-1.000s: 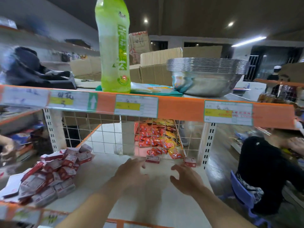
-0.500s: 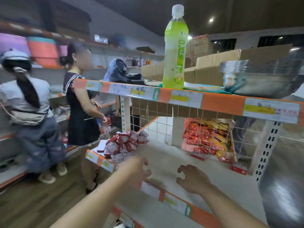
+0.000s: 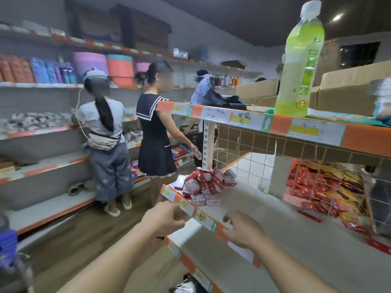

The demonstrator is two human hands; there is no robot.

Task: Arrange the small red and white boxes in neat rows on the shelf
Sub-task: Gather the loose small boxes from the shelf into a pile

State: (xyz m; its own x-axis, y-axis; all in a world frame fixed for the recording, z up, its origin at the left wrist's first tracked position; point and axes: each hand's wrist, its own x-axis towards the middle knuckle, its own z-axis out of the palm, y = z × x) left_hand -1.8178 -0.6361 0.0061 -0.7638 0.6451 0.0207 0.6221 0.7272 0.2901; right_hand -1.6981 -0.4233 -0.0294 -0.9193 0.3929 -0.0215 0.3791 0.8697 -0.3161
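Observation:
A loose heap of small red and white boxes (image 3: pixel 208 183) lies at the left end of the white shelf (image 3: pixel 281 225). Two more red and white boxes sit near the wire back, one of them (image 3: pixel 310 213) at the right. My left hand (image 3: pixel 164 218) hovers at the shelf's orange front edge, fingers loosely curled, holding nothing. My right hand (image 3: pixel 243 230) rests just over that edge, fingers also loosely curled and empty. Both hands are a short way in front of the heap.
A green drink bottle (image 3: pixel 300 66) stands on the upper shelf beside cardboard boxes (image 3: pixel 347 92). Red and yellow snack packets (image 3: pixel 325 187) hang behind the wire grid. Three people (image 3: pixel 156 132) work in the aisle at left, by wall shelves.
The view has swung left, so the aisle and people came into sight. Both hands pulled back from the middle of the shelf to its front edge; neither took hold of anything.

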